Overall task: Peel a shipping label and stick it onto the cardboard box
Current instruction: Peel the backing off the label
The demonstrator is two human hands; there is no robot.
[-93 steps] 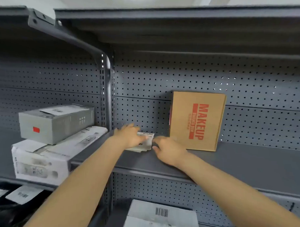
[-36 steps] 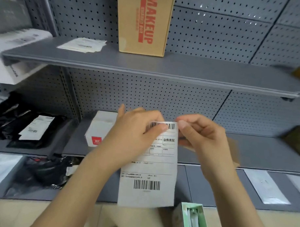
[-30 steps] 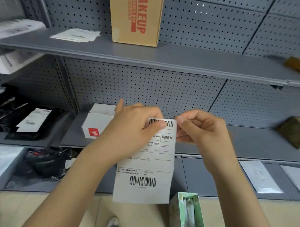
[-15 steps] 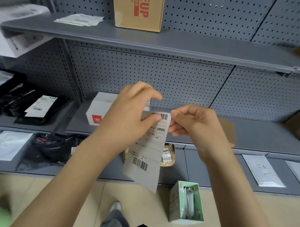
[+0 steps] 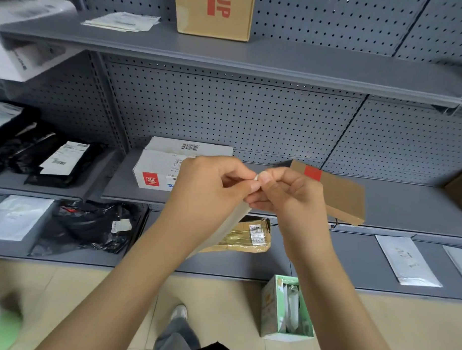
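My left hand [image 5: 211, 184] and my right hand [image 5: 289, 190] meet at chest height, both pinching the top corner of the white shipping label [image 5: 232, 224]. The label hangs down behind my left wrist, tilted edge-on, so its print is hidden. A brown cardboard box [image 5: 214, 14] with red lettering stands upright on the upper shelf [image 5: 307, 65], well above my hands. A flat brown cardboard box [image 5: 339, 194] with a red patch lies on the middle shelf just behind my right hand.
A stack of white labels [image 5: 122, 21] lies on the upper shelf left of the lettered box. A white carton [image 5: 159, 167] sits behind my left hand. Black bags [image 5: 86, 227], a taped parcel [image 5: 248, 235] and envelopes [image 5: 407, 259] fill lower shelves. A green carton [image 5: 285, 307] stands on the floor.
I took a label from the upper shelf and brought it down. Since half a second ago the label has turned edge-on, and both hands' fingertips have closed together on its top corner.
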